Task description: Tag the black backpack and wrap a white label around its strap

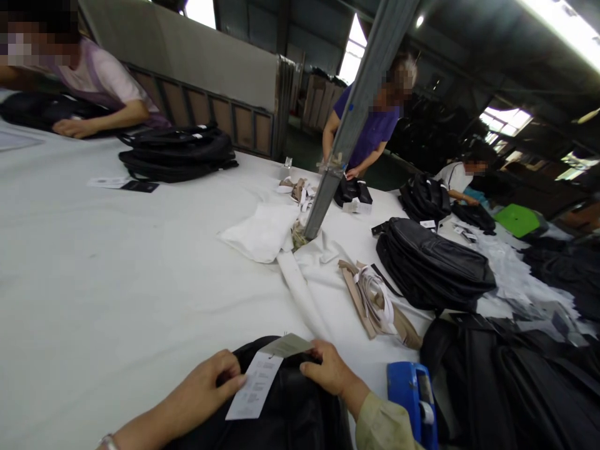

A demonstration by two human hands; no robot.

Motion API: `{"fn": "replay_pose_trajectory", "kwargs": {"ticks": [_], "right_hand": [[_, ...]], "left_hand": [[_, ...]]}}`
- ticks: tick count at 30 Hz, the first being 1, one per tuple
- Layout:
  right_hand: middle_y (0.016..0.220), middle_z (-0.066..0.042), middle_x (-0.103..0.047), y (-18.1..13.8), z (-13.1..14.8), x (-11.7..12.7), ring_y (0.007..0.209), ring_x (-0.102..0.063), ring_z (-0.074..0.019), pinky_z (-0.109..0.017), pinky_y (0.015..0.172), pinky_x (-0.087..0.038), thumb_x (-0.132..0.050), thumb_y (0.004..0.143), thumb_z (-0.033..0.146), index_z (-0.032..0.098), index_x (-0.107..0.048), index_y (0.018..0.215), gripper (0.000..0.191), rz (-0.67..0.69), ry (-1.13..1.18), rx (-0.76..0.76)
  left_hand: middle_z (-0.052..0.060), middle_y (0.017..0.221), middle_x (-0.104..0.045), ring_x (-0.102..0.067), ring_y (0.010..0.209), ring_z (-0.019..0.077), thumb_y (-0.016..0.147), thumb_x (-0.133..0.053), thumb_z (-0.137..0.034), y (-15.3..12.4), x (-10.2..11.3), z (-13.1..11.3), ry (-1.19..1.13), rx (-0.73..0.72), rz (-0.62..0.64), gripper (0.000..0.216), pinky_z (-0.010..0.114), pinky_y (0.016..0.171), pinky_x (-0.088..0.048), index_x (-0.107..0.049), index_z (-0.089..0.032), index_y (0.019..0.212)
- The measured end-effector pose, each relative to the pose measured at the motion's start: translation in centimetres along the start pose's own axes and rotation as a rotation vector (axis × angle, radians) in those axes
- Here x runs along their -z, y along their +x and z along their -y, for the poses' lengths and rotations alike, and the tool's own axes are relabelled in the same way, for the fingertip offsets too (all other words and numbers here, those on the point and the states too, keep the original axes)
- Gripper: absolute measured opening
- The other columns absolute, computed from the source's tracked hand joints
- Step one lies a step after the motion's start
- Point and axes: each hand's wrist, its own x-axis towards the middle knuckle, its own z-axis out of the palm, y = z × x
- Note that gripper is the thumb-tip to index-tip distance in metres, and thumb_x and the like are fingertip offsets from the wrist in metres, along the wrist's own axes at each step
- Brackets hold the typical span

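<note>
White printed paper hang tag [255,384]: my left hand [213,381] is pinching it; right hand [328,370] is pressing, fingers curled, on black fabric backpack [290,406].

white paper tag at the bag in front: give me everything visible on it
The paper tag is a white rectangular slip with fine print too small to read. It lies tilted on the black bag, joined at its top to a greyish card. The left hand pinches its left edge; the right hand touches the card.
</note>
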Motion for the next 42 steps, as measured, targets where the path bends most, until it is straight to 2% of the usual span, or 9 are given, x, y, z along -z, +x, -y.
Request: {"fn": "replay_pose_trajectory", "kwargs": {"ticks": [3,6,8,11,19,25,33,37,42], "right_hand": [[0.09,-0.004,-0.072,0.4,-0.5,-0.1,0.089,-0.065,-0.0226,-0.036,0.085,-0.05,-0.062,0.078,0.034,0.017,-0.07,0.098,0.028,0.036,0.209,-0.004],[0.093,-0.004,-0.074,0.8,-0.7,0.2,0.092,-0.067,-0.0244,-0.039,0.09,-0.049,-0.068,0.074,0.04,0.018,-0.07,0.101,0.036,0.039,0.323,-0.01],[0.092,-0.004,-0.075,1.0,-0.7,0.4,0.091,-0.068,-0.0251,-0.041,0.09,-0.05,-0.072,0.071,0.044,0.018,-0.072,0.101,0.039,0.063,0.352,-0.03],[0.089,-0.004,-0.075,1.1,-1.0,0.6,0.088,-0.068,-0.0246,-0.041,0.089,-0.05,-0.075,0.07,0.046,0.019,-0.073,0.101,0.041,0.108,0.36,-0.048],[0.082,-0.003,-0.073,1.5,-3.9,0.1,0.08,-0.064,-0.0201,-0.039,0.086,-0.049,-0.072,0.072,0.044,0.016,-0.074,0.089,0.033,0.077,0.324,-0.063],[0.104,-0.005,-0.072,1.5,-2.9,0.0,0.102,-0.064,-0.0236,-0.044,0.103,-0.043,-0.066,0.076,0.028,0.02,-0.071,0.109,0.034,0.149,0.299,0.044],[0.098,-0.005,-0.066,1.2,-2.5,0.3,0.095,-0.062,-0.0201,-0.036,0.09,-0.051,-0.066,0.078,0.016,0.023,-0.074,0.103,0.027,-0.024,-0.205,0.26],[0.101,-0.007,-0.061,0.3,-1.3,0.4,0.094,-0.059,-0.0186,-0.033,0.084,-0.051,-0.055,0.09,0.02,0.023,-0.069,0.114,0.028,-0.095,-0.351,0.484],[0.101,-0.008,-0.063,-0.3,-0.5,0.8,0.095,-0.057,-0.0201,-0.035,0.087,-0.051,-0.053,0.094,0.027,0.021,-0.065,0.111,0.022,-0.027,-0.517,0.576]], "left_hand": [[0.001,0.074,-0.068,-0.065,0.074,0.021,0.086,-0.042,-0.041,1.6,0.7,0.4,-0.156,0.117,-0.03,0.027,0.033,0.072,-0.049,-0.059,-0.022,0.091],[0.001,0.074,-0.073,-0.069,0.074,0.0231,0.076,-0.054,-0.035,3.1,1.7,0.0,-0.242,0.137,0.144,0.03,0.032,0.069,-0.052,-0.066,-0.02,0.1],[0.002,0.08,-0.077,-0.071,0.078,0.0256,0.069,-0.059,-0.031,3.8,2.3,-0.4,-0.249,0.143,0.242,0.029,0.033,0.07,-0.053,-0.071,-0.019,0.093],[0.002,0.083,-0.079,-0.072,0.081,0.0273,0.066,-0.06,-0.029,4.7,2.6,-0.1,-0.232,0.14,0.239,0.027,0.033,0.072,-0.054,-0.076,-0.019,0.086],[0.001,0.071,-0.076,-0.069,0.072,0.0256,0.061,-0.057,-0.029,6.6,1.5,3.9,-0.083,0.114,0.345,0.025,0.032,0.065,-0.05,-0.077,-0.021,0.073],[0.0,0.071,-0.07,-0.063,0.07,0.0224,0.057,-0.057,-0.024,6.2,0.3,3.8,0.091,0.096,0.208,0.016,0.03,0.06,-0.043,-0.063,-0.021,0.071],[0.002,0.083,-0.058,-0.056,0.076,0.0192,0.059,-0.047,-0.007,0.3,-1.6,-0.3,0.328,-0.062,-0.061,0.021,0.032,0.067,-0.041,-0.041,-0.024,0.07],[0.006,0.095,-0.059,-0.058,0.09,0.0221,0.064,-0.044,0.0,-2.6,-3.4,-1.4,0.377,-0.171,-0.182,0.026,0.036,0.081,-0.047,-0.05,-0.022,0.075],[0.007,0.119,-0.065,-0.059,0.114,0.0217,0.069,-0.042,0.004,-3.2,-5.5,0.6,0.391,-0.386,-0.328,0.048,0.036,0.104,-0.047,-0.062,-0.023,0.103]]}}
